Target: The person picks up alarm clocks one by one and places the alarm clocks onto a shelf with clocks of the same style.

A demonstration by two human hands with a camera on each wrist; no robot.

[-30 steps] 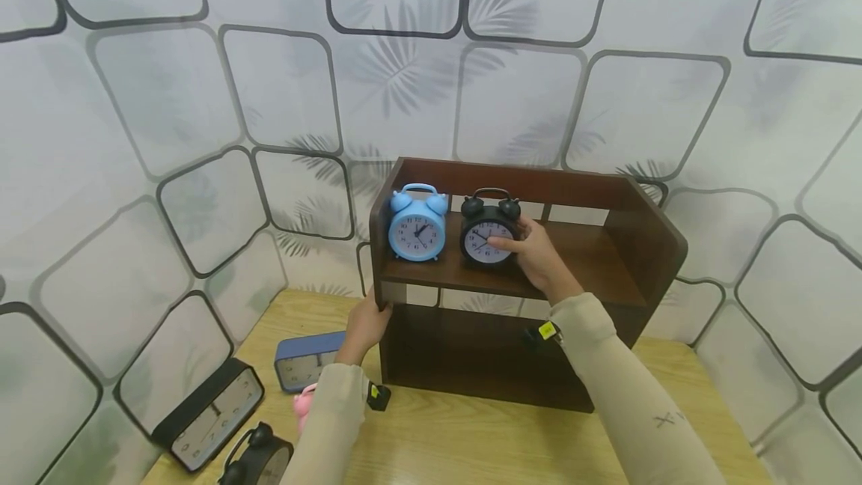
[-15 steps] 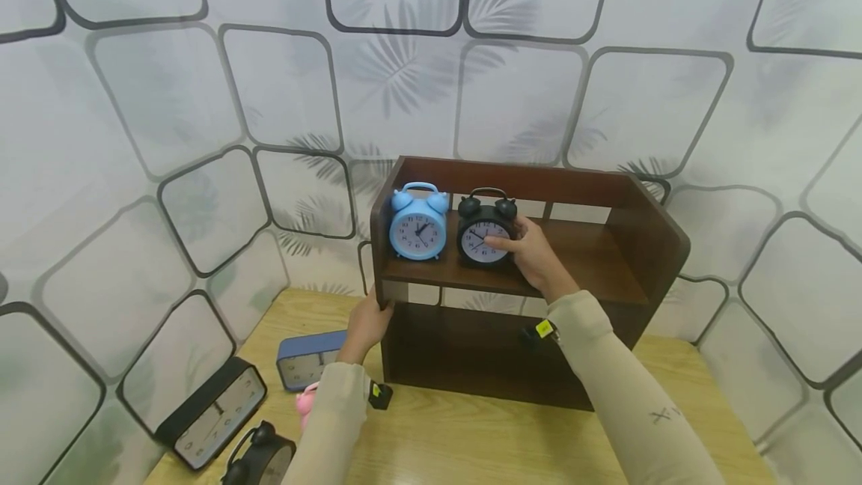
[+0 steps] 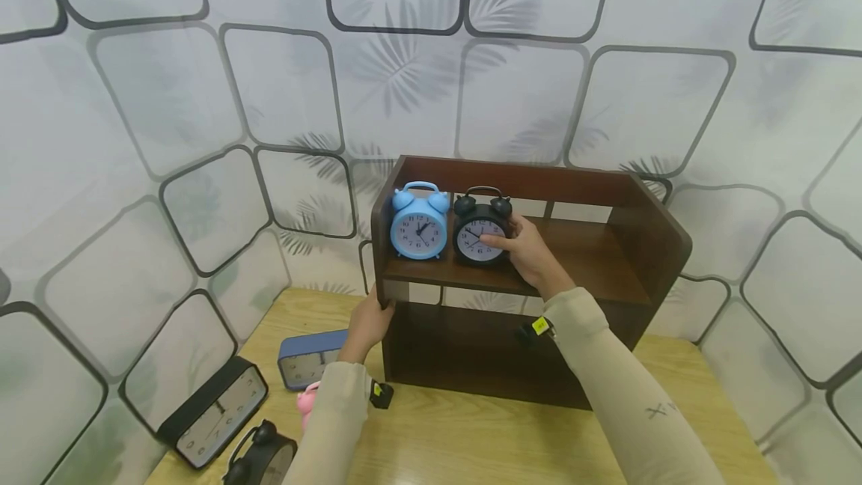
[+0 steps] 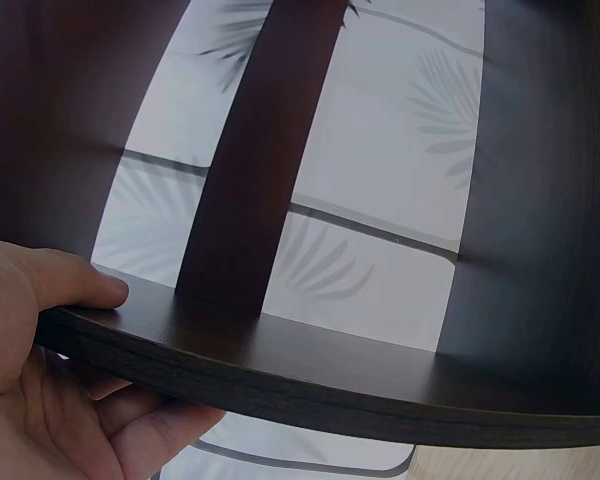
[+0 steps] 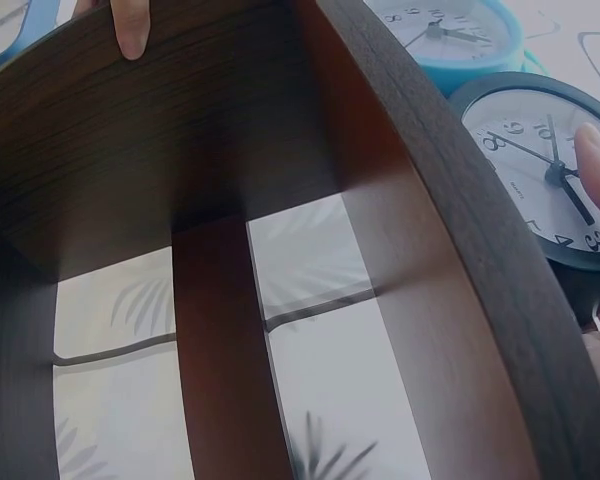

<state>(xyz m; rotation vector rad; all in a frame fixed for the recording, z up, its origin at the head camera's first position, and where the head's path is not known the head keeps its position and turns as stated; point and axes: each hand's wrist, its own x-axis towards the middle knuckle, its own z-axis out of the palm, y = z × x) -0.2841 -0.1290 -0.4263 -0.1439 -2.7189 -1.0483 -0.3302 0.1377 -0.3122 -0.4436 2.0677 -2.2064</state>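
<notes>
Black clock has slid left on the upper shelf — closing up beside the blue clock; right hand grasps its right side, left hand grips the rack

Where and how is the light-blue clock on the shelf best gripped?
Probably the handle, from above: it arches over the bells of the upright light-blue clock, while the side panel and black clock stand close on either side.
</notes>
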